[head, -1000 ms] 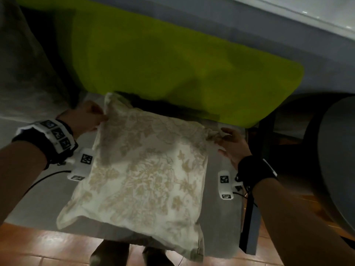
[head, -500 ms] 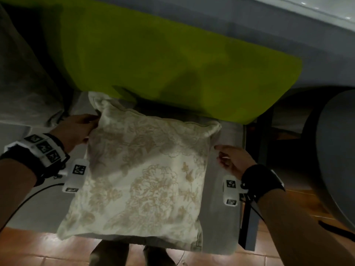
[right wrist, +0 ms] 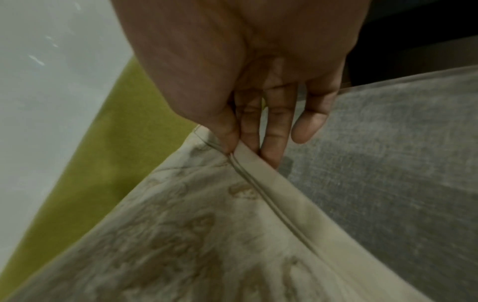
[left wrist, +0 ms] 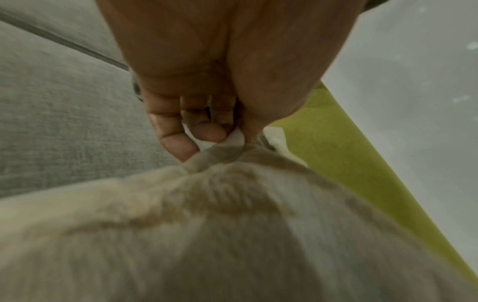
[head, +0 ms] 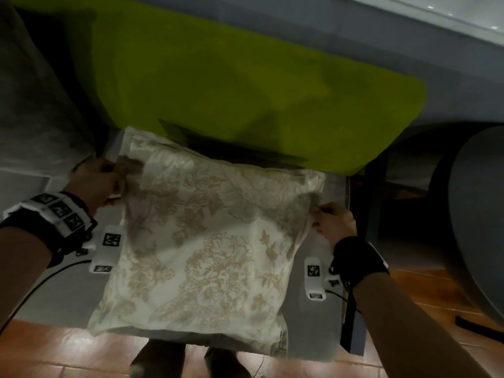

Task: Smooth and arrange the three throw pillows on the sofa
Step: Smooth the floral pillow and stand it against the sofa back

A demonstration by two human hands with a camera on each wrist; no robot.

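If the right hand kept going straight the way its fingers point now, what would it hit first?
Probably the green back cushion. The right hand pinches the floral pillow at its right edge, fingers pointing along the grey seat toward the sofa back. Depth is unclear.

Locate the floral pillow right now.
In the head view the floral pillow lies flat mid-frame on the grey seat, before the green cushion, left hand and right hand pinching its side edges.
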